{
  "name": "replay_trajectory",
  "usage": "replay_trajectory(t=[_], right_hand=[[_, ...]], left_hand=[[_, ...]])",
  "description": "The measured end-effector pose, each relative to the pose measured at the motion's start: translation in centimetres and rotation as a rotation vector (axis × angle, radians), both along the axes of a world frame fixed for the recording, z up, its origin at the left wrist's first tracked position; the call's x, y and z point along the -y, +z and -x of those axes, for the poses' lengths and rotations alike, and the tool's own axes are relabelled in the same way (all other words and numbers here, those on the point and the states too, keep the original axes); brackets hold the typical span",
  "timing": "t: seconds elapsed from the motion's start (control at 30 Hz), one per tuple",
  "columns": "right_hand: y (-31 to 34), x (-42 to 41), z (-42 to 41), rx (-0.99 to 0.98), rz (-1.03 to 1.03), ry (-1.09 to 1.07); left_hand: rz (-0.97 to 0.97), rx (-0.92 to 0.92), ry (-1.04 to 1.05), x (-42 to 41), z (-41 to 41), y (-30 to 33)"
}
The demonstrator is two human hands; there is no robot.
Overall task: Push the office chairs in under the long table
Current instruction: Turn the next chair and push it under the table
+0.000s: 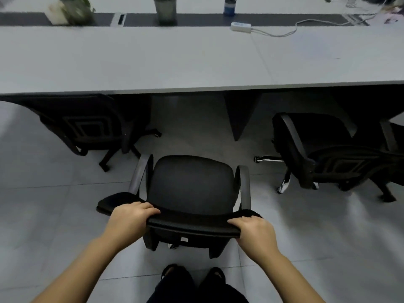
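Both arms are reaching forward and down. The left hand is gripping the top edge of the middle chair's backrest, fingers curled over it; the right hand is clamping the same edge. The chair is standing on the floor, short of the surface, seat facing it. The left chair is sitting partly under; the right chair is standing angled.

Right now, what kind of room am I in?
Probably an office or meeting room: a long grey table, black swivel chairs pulled up to it, and a white power strip on top.
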State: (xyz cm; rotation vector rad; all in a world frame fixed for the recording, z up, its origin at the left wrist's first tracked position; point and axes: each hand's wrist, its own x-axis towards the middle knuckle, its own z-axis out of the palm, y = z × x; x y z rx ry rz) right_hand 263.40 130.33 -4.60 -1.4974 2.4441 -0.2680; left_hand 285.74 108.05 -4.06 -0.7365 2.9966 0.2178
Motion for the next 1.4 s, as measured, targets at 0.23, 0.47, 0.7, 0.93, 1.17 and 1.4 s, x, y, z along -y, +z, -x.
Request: replay_trajectory(t=[0.23, 0.47, 0.7, 0.93, 1.17, 1.4], right_hand=[[-0.3, 3.6, 7.2, -0.089, -0.046, 0.04], [-0.8, 9.8, 14.7, -0.097, -0.034, 0.023], [0.2, 15.5, 24.7, -0.14, -0.229, 0.037], [1.0, 21.3, 31.7, -0.15, -0.289, 0.071], [1.2, 29.2, 35.7, -0.13, -0.278, 0.17], [0.8, 36.0, 38.8, -0.079, -0.245, 0.243]], left_hand=[[0.007, -0.049, 0.061, 1.9, 5.6, 0.0], [0.02, -0.08, 0.065, 8.4, 13.4, 0.2], [0.065, -0.017, 0.009, 12.7, 22.1, -0.5], [0.121, 0.026, 0.05, 17.3, 28.3, -2.0], [0.145, -0.012, 0.15, 23.3, 31.5, -1.3], [0.01, 0.143, 0.236, 30.2, 34.8, 0.1]])
